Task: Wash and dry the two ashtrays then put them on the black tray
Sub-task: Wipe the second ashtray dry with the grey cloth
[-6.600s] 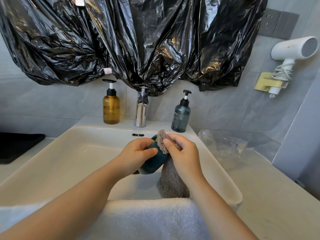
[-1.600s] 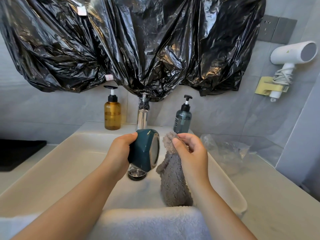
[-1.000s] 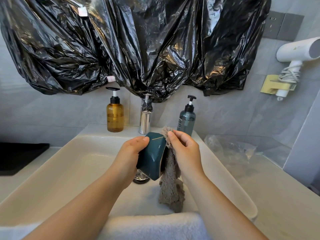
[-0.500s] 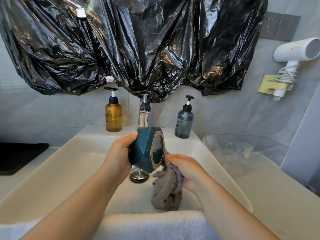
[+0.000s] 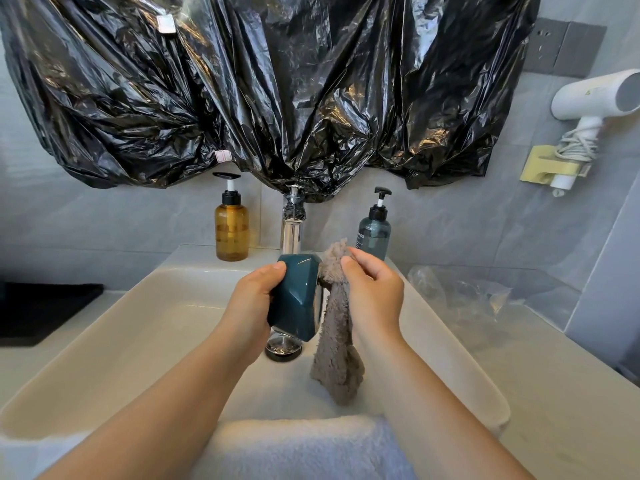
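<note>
My left hand (image 5: 251, 303) grips a dark teal faceted ashtray (image 5: 294, 299) above the white sink (image 5: 138, 327), turned on its side with its open face to the right. My right hand (image 5: 375, 292) pinches a grey fluffy cloth (image 5: 337, 344) and presses its top against the ashtray's open face; the rest of the cloth hangs down into the basin. The black tray (image 5: 45, 311) lies on the counter at the far left. A second ashtray is not in view.
A chrome tap (image 5: 292, 226) stands behind the sink between an amber pump bottle (image 5: 231, 226) and a blue-grey pump bottle (image 5: 375, 233). The drain (image 5: 283, 346) sits under the ashtray. A white towel (image 5: 304, 448) drapes the front rim. Clear plastic (image 5: 464, 296) lies right. Black plastic sheeting (image 5: 277, 88) hangs above.
My right hand has lifted the cloth from below the ashtray up to its open face. The left hand has tipped the ashtray slightly and kept its hold.
</note>
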### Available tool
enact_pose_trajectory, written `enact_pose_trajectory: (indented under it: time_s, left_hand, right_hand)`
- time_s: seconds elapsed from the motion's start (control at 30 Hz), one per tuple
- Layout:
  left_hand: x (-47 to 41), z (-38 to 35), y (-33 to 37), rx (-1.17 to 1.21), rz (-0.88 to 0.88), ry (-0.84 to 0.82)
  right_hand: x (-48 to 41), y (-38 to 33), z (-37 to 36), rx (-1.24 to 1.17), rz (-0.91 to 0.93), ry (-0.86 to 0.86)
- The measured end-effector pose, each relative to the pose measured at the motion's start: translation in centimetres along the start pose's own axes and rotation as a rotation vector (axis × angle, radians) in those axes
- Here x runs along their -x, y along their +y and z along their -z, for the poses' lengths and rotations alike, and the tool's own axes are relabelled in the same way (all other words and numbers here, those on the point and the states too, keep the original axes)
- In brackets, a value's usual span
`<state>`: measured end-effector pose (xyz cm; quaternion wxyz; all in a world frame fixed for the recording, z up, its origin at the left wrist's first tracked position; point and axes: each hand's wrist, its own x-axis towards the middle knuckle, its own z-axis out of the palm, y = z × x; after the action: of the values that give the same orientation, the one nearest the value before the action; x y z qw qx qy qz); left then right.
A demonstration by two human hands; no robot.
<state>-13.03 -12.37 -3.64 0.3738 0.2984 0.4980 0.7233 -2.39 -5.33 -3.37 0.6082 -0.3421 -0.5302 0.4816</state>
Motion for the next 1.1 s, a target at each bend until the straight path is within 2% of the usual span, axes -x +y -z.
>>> enact_pose_trajectory:
  time_s: [0.17, 0.5, 0.67, 0.93, 1.1]
  left_hand:
    - [-0.1, 0.0, -0.1, -0.01, 0.01, 0.005]
    - [-0.7, 0.2, -0.4, -0.009, 0.029, 0.02]
    - [-1.0, 0.3, -0.6, -0.013, 0.031, 0.056]
    - [-1.8, 1.1, -0.4, 0.216, 0.05, 0.155]
    - [-1.6, 1.4, 0.0, 0.379, 0.054, 0.129]
  right_hand:
    - [0.7, 0.0, -0.9, 0.078, 0.087, -0.084]
    - [1.5, -0.6, -0.9, 0.133, 0.125, -0.269]
    - [3.4, 0.3, -1.1, 0.247, 0.266, -0.263]
    - [4.6, 0.8, -1.2, 0.282, 0.296, -0.32]
    - [5.3, 0.9, -1.4, 0.295, 0.333, -0.299]
